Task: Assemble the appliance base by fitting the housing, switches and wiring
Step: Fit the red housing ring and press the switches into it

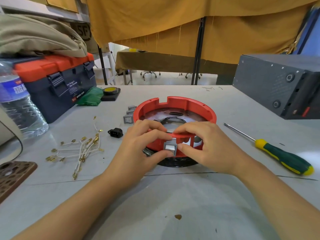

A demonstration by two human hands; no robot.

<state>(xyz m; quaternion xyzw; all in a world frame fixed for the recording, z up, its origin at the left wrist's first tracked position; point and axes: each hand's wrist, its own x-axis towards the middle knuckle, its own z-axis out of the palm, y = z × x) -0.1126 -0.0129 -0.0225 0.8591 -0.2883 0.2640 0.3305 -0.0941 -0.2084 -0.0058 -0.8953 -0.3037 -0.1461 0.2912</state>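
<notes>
Hands meet at the near wall of a red round housing [176, 108] on a grey bench [173, 196], seen from the head camera. The left hand [138, 144] and right hand [204, 144] are close together, both curled around a grey rocker switch [170, 148] that sits in an opening in the housing's front wall; the left thumb presses under its lower edge, the right thumb touches its right side, and the forefingers hook over the red rim above it. Three more grey switches [129, 114] lie just beyond the left hand, beside the housing. A black power socket [115, 132] rests near the left hand, with a loose bunch of white wires [81, 149] tipped in brass further left. To the right of the right hand lies a screwdriver [277, 153] with a green and yellow handle. Far left stand a toolbox [57, 84] and a water bottle [15, 101].
</notes>
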